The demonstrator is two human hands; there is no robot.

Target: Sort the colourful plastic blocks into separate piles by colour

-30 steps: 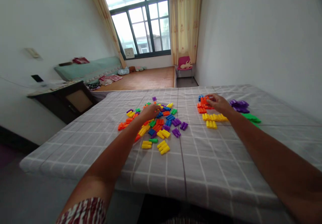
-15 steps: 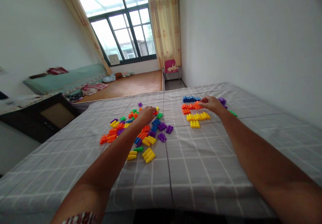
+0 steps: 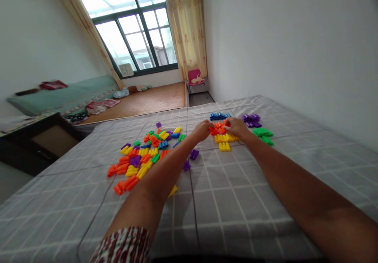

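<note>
Orange pieces (image 3: 219,128) form a group on the checked cloth, between my two hands. My left hand (image 3: 203,130) has its fingers closed on an orange piece at the group's left end. At the right end my right hand (image 3: 235,126) pinches another orange piece. Blue pieces (image 3: 220,116) lie just behind the group and yellow pieces (image 3: 225,147) in front of it. Purple pieces (image 3: 251,120) and green pieces (image 3: 263,133) are grouped to the right. A mixed, loose pile (image 3: 144,152) spreads on the left, partly hidden by my left forearm.
The grey checked cloth (image 3: 224,200) covers the surface under all the pieces. A dark cabinet (image 3: 44,145) stands at the left. Beyond are a low brown platform (image 3: 153,99), a pink chair (image 3: 195,75) and a window; a white wall runs along the right.
My left hand has moved right from the mixed pile to the orange group, with an orange piece. My right hand has shifted slightly left, and the green and purple groups show more fully.
</note>
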